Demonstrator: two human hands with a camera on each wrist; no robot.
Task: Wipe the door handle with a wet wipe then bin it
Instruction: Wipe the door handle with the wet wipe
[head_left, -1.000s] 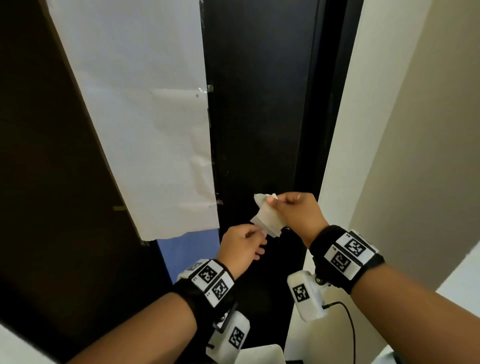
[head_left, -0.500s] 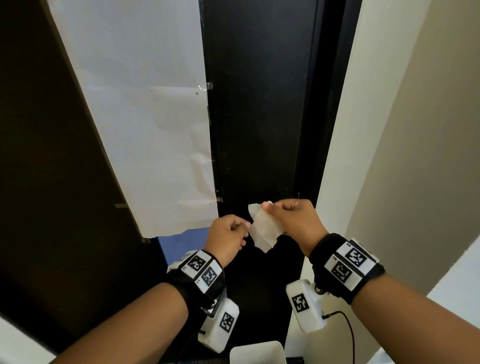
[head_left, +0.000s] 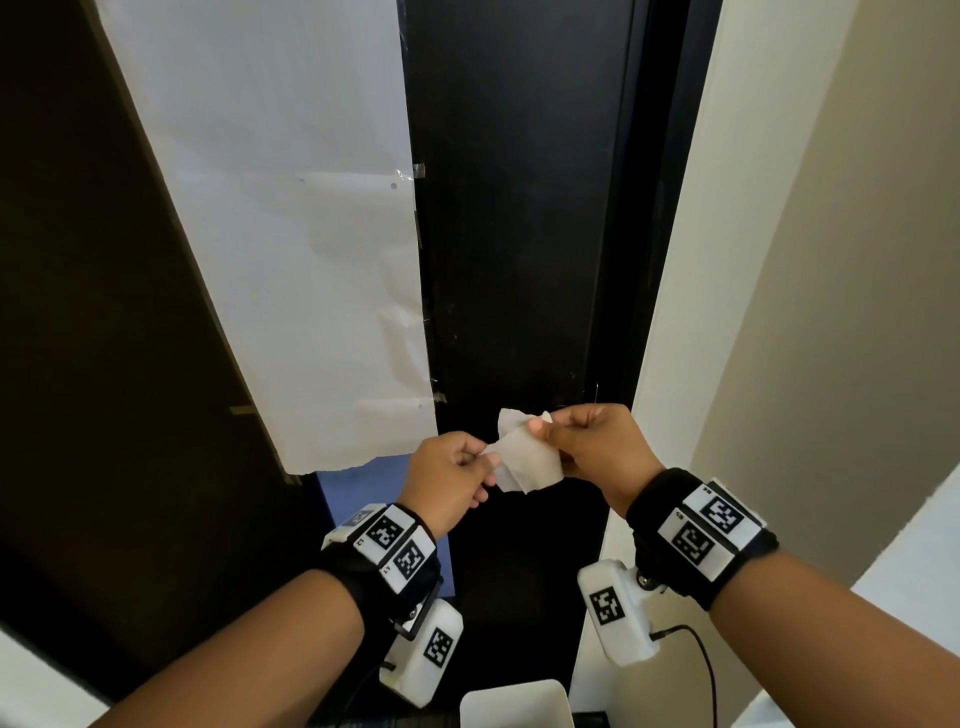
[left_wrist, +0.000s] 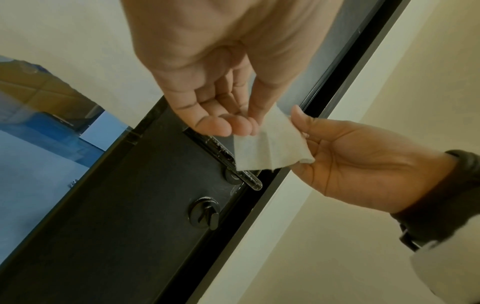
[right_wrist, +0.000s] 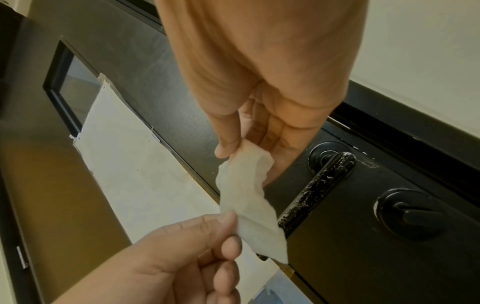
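A white wet wipe (head_left: 527, 457) is stretched between my two hands in front of the black door (head_left: 519, 208). My left hand (head_left: 457, 473) pinches its lower left edge and my right hand (head_left: 582, 441) pinches its upper right corner. In the wrist views the wipe (left_wrist: 270, 148) (right_wrist: 249, 205) hangs just in front of the black lever door handle (right_wrist: 319, 189) (left_wrist: 223, 152), whose paint is chipped. I cannot tell whether wipe and handle touch. In the head view my hands hide the handle.
A round thumb-turn lock (right_wrist: 413, 214) (left_wrist: 205, 211) sits below the handle. White paper (head_left: 291, 234) is taped over the door's glass panel. A cream wall (head_left: 779, 260) stands to the right. A white container's rim (head_left: 514, 701) shows at the bottom, below my wrists.
My left hand let go of the wipe and drew left half a second ago. It has come back and pinches the wipe's edge again. My right hand stayed in place.
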